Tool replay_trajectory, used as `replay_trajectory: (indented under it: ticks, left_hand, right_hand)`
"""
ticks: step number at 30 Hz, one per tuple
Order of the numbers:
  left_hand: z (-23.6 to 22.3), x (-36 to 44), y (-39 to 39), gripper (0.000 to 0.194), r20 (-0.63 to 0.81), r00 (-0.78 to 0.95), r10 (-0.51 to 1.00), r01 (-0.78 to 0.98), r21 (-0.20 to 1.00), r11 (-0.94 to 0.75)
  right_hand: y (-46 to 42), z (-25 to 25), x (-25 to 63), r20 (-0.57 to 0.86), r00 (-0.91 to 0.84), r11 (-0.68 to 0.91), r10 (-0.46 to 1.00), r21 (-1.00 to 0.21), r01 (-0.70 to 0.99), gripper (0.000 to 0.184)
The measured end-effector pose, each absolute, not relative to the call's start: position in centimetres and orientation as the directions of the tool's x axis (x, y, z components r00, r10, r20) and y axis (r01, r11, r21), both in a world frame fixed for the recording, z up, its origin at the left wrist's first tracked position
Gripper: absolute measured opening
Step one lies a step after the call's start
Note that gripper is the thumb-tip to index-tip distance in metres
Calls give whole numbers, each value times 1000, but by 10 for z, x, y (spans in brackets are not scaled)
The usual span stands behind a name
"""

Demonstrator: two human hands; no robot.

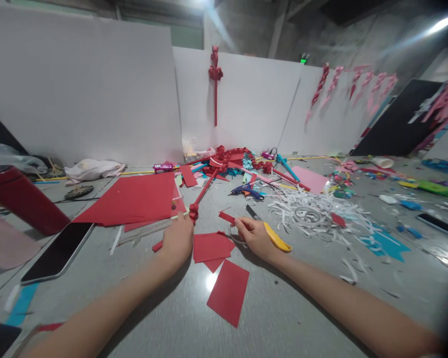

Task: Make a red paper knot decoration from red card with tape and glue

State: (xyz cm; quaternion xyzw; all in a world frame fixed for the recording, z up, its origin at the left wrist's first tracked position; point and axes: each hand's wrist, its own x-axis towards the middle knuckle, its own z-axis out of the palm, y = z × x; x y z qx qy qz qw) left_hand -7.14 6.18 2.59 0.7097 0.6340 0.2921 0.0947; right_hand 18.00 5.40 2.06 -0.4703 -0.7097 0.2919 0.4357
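Observation:
My left hand is closed around the lower part of a red paper stick. A small curled red paper knot sits on the stick just beyond my fingers, and the stick's near end pokes out left of the hand. Between thumb and fingers, my right hand pinches a short red paper strip. Several cut red paper pieces lie on the floor between the hands, with a larger red rectangle nearer me. Beside my right hand lies a yellow-handled cutter, partly hidden.
A blue glue gun lies ahead, left of white paper shreds. Large red sheets, a phone and a red cylinder are on the left. A red paper ornament hangs on the white panel.

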Motion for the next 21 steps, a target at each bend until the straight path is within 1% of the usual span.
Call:
replay_trajectory:
  ticks: [1, 2, 3, 4, 6, 8, 10, 13, 16, 18, 21]
  left_hand:
    - [24, -69, 61, 18, 295, 35, 955, 875, 453, -172]
    - [23, -65, 61, 19, 309, 59, 949, 879, 435, -195]
    - [22, -62, 60, 20, 328, 92, 940, 865, 441, -239]
    - [21, -59, 60, 20, 351, 121, 928, 823, 487, -291]
    - [19, -54, 62, 20, 372, 129, 919, 680, 642, -355]
    - [16, -51, 64, 23, 338, 101, 936, 519, 784, -340]
    - [15, -49, 67, 23, 285, 89, 954, 408, 864, -296]
    - [12, -48, 70, 21, 260, 97, 961, 359, 891, -278]
    - [10, -47, 70, 20, 293, 92, 952, 371, 877, -306]
    - [10, -47, 69, 20, 300, 105, 948, 362, 877, -317]
    - [12, -46, 67, 24, 280, 134, 950, 290, 906, -308]
  right_hand:
    - [54, 20, 181, 353, -192, 401, 916, -818, 413, 46]
    - [54, 20, 181, 363, -212, 420, 907, -808, 414, 47]
    - [55, 20, 181, 372, -238, 440, 897, -795, 417, 46]
    - [55, 19, 182, 380, -266, 462, 886, -778, 426, 44]
    - [55, 19, 181, 397, -315, 505, 862, -735, 453, 38]
    - [55, 19, 180, 419, -346, 542, 839, -690, 480, 34]
    - [55, 18, 179, 429, -366, 563, 826, -661, 496, 33]
    - [55, 17, 179, 434, -357, 562, 827, -653, 508, 32]
    - [55, 16, 180, 447, -321, 550, 835, -659, 514, 31]
    - [55, 15, 180, 445, -327, 552, 834, -661, 508, 30]
    - [55, 17, 179, 443, -347, 562, 827, -668, 487, 29]
